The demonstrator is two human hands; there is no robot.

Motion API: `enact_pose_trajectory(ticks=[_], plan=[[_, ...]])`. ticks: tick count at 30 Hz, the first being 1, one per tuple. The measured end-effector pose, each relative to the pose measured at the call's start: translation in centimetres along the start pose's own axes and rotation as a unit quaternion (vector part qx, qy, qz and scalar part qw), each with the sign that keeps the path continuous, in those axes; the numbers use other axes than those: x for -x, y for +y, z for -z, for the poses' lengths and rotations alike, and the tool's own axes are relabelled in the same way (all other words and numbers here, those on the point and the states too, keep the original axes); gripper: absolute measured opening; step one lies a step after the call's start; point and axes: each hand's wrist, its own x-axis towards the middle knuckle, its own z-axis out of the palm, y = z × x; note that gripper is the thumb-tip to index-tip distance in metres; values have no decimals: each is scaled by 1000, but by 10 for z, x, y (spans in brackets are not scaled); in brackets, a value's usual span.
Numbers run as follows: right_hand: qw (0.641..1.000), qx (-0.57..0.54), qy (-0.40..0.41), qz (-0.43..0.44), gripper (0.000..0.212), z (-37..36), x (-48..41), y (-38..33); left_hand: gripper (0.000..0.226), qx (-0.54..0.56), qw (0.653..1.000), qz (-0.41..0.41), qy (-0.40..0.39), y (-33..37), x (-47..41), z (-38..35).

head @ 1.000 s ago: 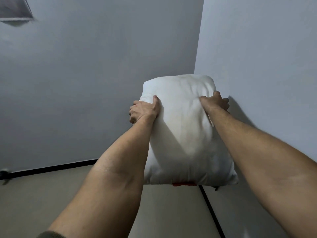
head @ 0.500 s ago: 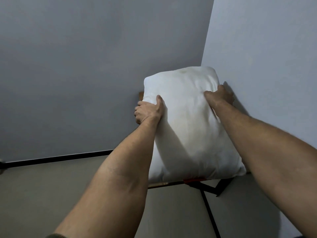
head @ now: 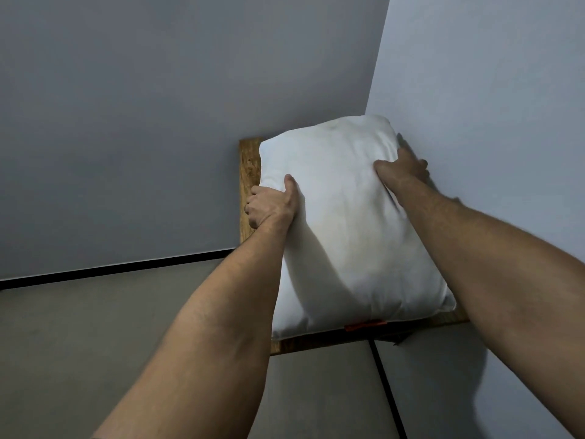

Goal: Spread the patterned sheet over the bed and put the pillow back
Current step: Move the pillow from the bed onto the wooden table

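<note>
A plump white pillow with a small red tag at its near edge fills the room corner, over a wooden surface whose strips show at its left side and under its near edge. My left hand grips the pillow's left edge, thumb on top. My right hand grips its right upper edge, fingers tucked between the pillow and the right wall. Whether the pillow rests on the wood or hovers just above it I cannot tell. No bed or patterned sheet is in view.
Two pale grey walls meet in the corner behind the pillow. A black skirting line runs along their base. The floor is greyish tan.
The pillow and both hands have moved down into the corner. More of the wooden surface has come into view beside and under the pillow. Both grips are unchanged.
</note>
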Motion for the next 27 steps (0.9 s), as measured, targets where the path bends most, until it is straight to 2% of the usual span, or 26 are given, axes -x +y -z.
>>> enact_pose_trajectory(ticks=[13, 27], plan=[[999, 22, -40, -12, 73, -40, -29, 17, 86, -26, 999, 35, -26, -19, -21, -25], [992, 113, -46, 12, 66, -61, -43, 43, 88, -50, 998, 43, -20, -30, -24, -51]])
